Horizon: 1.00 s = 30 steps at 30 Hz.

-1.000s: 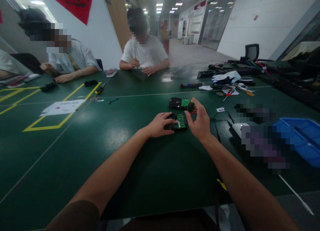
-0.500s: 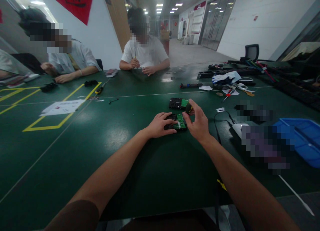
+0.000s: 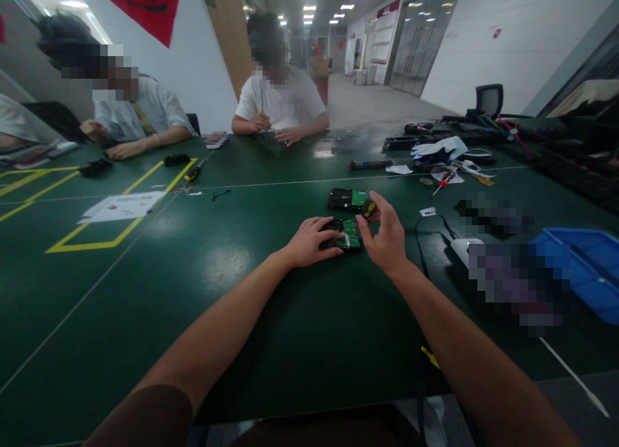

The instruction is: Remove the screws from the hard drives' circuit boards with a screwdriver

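A black hard drive with a green circuit board (image 3: 346, 235) lies on the green table in front of me. My left hand (image 3: 311, 240) rests on its left side with the fingers curled over the edge, holding it down. My right hand (image 3: 385, 235) is closed round a screwdriver with a yellow and black handle (image 3: 369, 208), whose tip points down at the drive's right part. A second hard drive (image 3: 347, 199) lies just behind, untouched.
A blue bin (image 3: 587, 266) and a white device with a black cable (image 3: 464, 246) sit to my right. Tools, gloves and screwdrivers (image 3: 442, 158) lie farther back. Two other people sit across the table. Yellow tape lines and a paper sheet (image 3: 123, 206) mark the left side.
My right hand came down with the screwdriver from above the far drive to the near drive. My left hand has stayed on the near drive.
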### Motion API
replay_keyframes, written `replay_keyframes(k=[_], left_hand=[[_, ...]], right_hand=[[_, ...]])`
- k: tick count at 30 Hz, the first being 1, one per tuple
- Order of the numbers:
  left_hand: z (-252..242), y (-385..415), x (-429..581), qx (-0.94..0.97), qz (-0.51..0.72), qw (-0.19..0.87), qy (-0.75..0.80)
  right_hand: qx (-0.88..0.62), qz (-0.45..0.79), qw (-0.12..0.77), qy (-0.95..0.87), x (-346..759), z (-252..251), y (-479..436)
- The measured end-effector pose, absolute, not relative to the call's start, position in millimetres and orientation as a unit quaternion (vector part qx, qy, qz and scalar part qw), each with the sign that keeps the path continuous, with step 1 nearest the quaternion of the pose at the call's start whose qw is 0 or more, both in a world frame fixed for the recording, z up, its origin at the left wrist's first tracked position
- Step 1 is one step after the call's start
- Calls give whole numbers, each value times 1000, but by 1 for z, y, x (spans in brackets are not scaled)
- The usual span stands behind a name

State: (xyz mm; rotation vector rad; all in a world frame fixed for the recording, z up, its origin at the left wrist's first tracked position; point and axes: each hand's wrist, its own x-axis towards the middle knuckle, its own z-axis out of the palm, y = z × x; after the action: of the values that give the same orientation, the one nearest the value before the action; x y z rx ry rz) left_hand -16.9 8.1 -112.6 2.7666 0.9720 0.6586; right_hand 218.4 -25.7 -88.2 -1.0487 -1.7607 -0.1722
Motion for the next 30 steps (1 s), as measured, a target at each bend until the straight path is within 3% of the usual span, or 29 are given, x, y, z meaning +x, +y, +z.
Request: replay_keyframes(k=[30], left_hand=[[-100, 11, -20, 935, 164, 89, 301]], right_hand=[[-440, -74, 516, -731, 221, -88, -28]])
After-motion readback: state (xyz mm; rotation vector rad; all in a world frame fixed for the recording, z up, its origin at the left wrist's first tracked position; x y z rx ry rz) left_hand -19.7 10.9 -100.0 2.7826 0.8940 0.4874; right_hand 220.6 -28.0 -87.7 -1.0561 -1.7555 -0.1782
